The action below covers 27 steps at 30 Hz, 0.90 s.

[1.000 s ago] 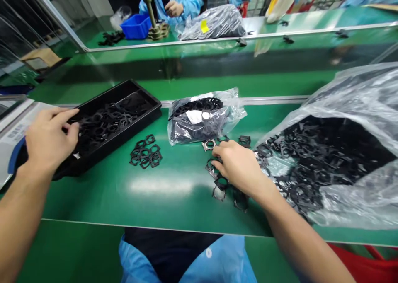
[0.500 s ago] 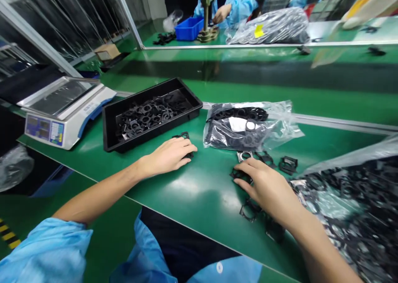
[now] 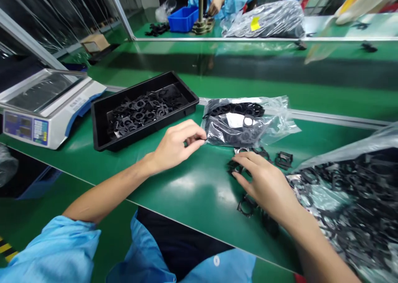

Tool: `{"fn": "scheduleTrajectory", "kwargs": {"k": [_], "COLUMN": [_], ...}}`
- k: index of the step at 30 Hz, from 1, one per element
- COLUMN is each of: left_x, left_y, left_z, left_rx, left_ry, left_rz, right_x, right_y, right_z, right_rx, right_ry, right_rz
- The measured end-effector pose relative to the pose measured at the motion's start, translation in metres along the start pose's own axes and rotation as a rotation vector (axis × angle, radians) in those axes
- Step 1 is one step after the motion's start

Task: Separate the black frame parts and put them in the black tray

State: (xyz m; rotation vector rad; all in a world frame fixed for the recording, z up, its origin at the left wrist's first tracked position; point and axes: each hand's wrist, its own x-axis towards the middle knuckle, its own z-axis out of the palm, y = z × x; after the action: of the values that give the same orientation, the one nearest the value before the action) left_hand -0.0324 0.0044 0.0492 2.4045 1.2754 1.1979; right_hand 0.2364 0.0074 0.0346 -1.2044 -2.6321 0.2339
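L hand: thumb and finger pinched by small bag, dark sliver at tips, can't tell if part | R hand: grasping black frame just above table, near small bag | loose frames around R hand | tray left, holding more

The right hand touches a black frame.

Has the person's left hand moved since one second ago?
Yes, to the right: the left hand was at the black tray's left end, and now it is near the tray's right end, beside the small plastic bag.
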Motion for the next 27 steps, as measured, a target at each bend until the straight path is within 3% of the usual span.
{"fn": "scheduleTrajectory", "kwargs": {"k": [3,7,12,20,27], "left_x": [0.003,-0.014,-0.026,-0.028,-0.03], "left_y": [-0.001,-0.005,-0.006,-0.009,-0.012], "left_z": [0.026,0.05,0.049,0.049,0.051], "left_rx": [-0.075,-0.109,-0.126,-0.172,-0.232], "left_ry": [0.098,0.071,0.051,-0.103,-0.075], "left_rz": [0.046,0.113,0.015,-0.036,-0.039], "right_x": [0.001,0.001,0.002,0.005,0.004], "right_y": [0.002,0.003,-0.012,-0.022,-0.021], "right_z": [0.002,0.0,0.006,0.027,0.025], "right_rx": [0.03,0.1,0.251,0.448,0.508], "right_ry": [-0.05,-0.015,0.094,0.116,0.16], "right_rz": [0.018,0.041,0.051,0.044,0.109]}}
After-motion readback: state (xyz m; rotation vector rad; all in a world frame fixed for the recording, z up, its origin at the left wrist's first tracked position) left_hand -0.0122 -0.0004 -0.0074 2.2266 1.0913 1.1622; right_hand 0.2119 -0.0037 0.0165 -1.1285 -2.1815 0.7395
